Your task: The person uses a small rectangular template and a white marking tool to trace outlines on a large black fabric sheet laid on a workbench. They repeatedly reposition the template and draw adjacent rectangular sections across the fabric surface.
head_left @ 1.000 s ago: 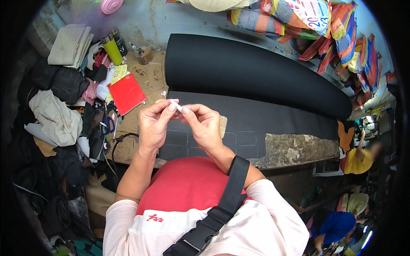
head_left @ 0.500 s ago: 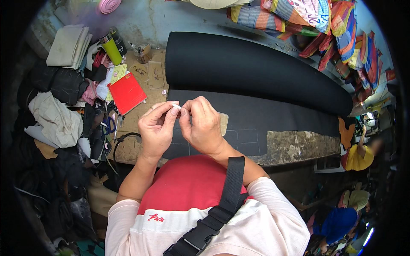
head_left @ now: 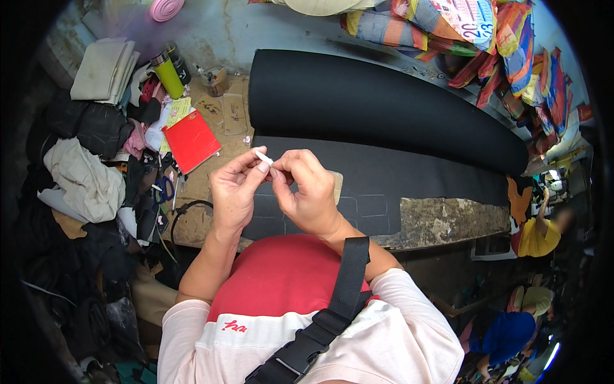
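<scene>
Above the table's front part, my left hand (head_left: 233, 195) pinches a short white stick (head_left: 262, 156), like a piece of chalk, between thumb and fingers. My right hand (head_left: 308, 195) has its thumb and fingertips closed on the stick's lower end. Under the hands lies flat black fabric (head_left: 377, 169), with thin pale outlines drawn near its front edge. A beige card piece (head_left: 338, 185) rests on it, partly hidden behind my right hand.
A thick black fabric roll (head_left: 364, 96) stretches along the back. At left are a red notebook (head_left: 192, 142), blue-handled scissors (head_left: 166, 189), a green bottle (head_left: 167, 75), a black cable (head_left: 188, 205) and piled cloth (head_left: 83, 179). Bare wood (head_left: 448, 221) shows at front right; people work farther right.
The white stick now shows more above my left fingertips and stands more tilted. My right fingers have shifted slightly down along with it.
</scene>
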`<move>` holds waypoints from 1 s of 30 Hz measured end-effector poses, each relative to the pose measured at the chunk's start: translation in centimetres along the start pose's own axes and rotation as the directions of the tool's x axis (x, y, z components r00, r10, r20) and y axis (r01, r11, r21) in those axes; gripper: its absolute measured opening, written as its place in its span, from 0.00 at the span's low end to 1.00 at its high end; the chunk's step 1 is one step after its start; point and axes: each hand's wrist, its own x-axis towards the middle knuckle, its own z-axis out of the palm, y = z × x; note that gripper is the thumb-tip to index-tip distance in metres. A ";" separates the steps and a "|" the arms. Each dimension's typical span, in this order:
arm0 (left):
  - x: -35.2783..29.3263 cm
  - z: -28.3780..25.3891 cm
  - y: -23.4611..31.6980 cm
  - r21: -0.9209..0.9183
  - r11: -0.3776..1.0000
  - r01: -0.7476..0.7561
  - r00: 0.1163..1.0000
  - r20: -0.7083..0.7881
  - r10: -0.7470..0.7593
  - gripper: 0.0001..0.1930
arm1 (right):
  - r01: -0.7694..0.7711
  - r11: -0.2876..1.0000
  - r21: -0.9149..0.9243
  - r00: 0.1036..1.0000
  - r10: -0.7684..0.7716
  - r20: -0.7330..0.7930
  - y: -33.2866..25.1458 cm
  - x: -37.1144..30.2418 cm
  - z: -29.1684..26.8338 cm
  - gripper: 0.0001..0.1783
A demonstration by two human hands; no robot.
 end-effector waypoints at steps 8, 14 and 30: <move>0.1 -0.7 -0.2 -0.005 1.000 0.008 1.000 0.004 -0.008 0.16 | 0.087 0.994 -0.068 0.994 -0.091 -0.067 0.5 -0.5 0.6 0.11; 0.7 -0.8 0.1 0.016 0.996 0.084 0.996 0.007 -0.084 0.25 | 0.087 0.994 -0.071 0.991 -0.093 -0.094 0.5 -0.9 1.0 0.12; 1.6 -1.8 1.4 0.360 0.875 0.324 0.915 0.115 -0.387 0.31 | -0.822 0.243 0.516 0.567 0.447 0.692 4.6 0.1 -1.5 0.16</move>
